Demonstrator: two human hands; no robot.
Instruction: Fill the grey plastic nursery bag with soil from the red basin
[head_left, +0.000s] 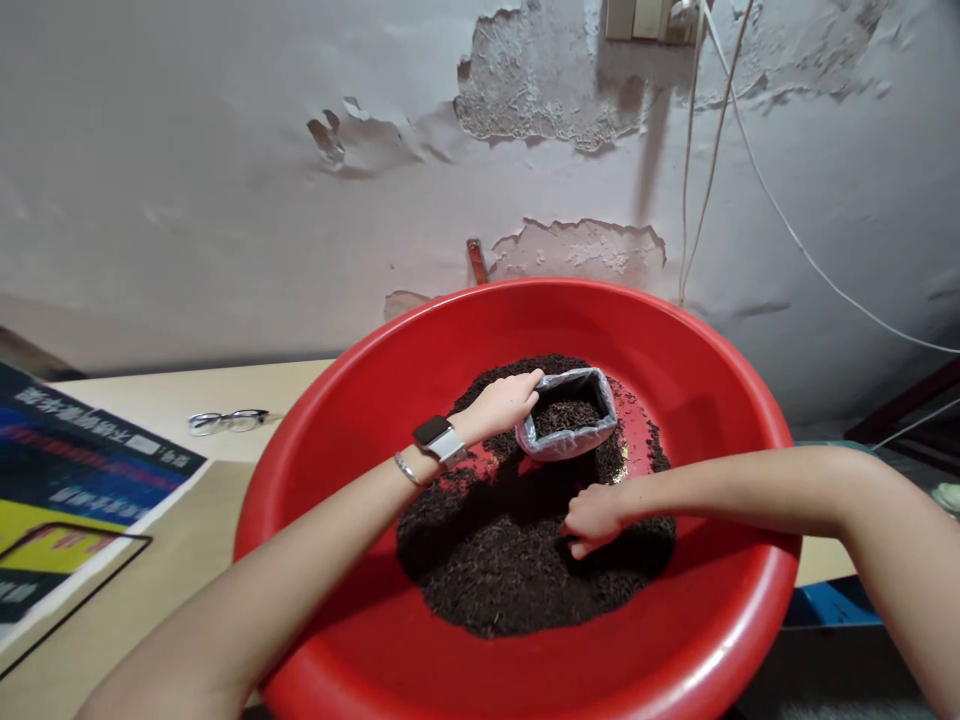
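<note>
A large red basin (360, 620) holds dark, crumbly soil (502, 580) spread over its bottom. Toward the back of the soil stands a small container (574, 444) lined with clear plastic, partly filled with the same soil. My left hand (504, 402), with a watch and a bracelet at the wrist, grips the container's left rim. My right hand (596, 518) is low over the soil in front of the container, its fingers curled together; what they hold, if anything, is hidden.
The basin rests on a light wooden table (187, 560). Eyeglasses (229, 421) and a printed poster (82, 480) lie to its left. Behind is a peeling wall (225, 200) with hanging cables (780, 210) and a red strip (476, 261) near the basin's rim.
</note>
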